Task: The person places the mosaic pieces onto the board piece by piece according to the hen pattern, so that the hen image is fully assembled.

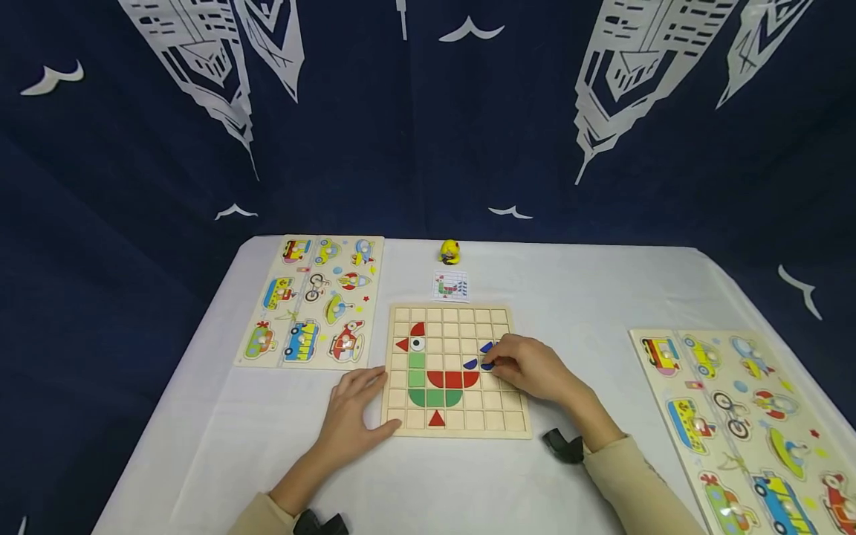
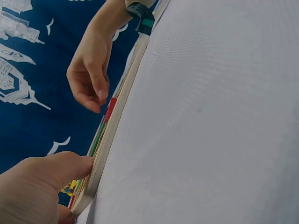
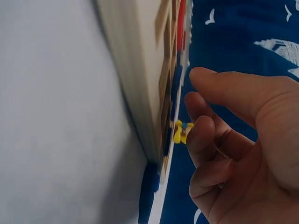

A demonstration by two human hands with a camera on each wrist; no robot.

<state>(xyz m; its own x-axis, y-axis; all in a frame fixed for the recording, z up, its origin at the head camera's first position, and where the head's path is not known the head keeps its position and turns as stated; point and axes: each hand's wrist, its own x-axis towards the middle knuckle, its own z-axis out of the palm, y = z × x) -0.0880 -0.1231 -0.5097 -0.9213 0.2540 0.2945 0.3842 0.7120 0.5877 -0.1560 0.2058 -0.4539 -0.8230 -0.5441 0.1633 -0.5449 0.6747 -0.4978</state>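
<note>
A square wooden grid board (image 1: 498,423) bears red, green and blue pieces laid in the shape of a bird. My left hand (image 1: 354,416) rests at the board's near left corner, thumb at the near edge and fingers along the left side. In the left wrist view its thumb (image 2: 74,168) touches the board's edge. Over the board's right part is my right hand (image 1: 538,368), fingers bent, fingertips by the blue pieces (image 1: 471,364). The right wrist view shows nothing between its thumb and forefinger; blue pieces (image 3: 176,81) lie on the board beside them.
Beyond the board lie a small printed pattern card (image 1: 451,285) and a yellow duck toy (image 1: 450,252). A picture puzzle board (image 1: 307,305) lies at the left, another (image 1: 742,431) at the right. All stand on a white-covered table (image 1: 568,290) before a dark blue curtain.
</note>
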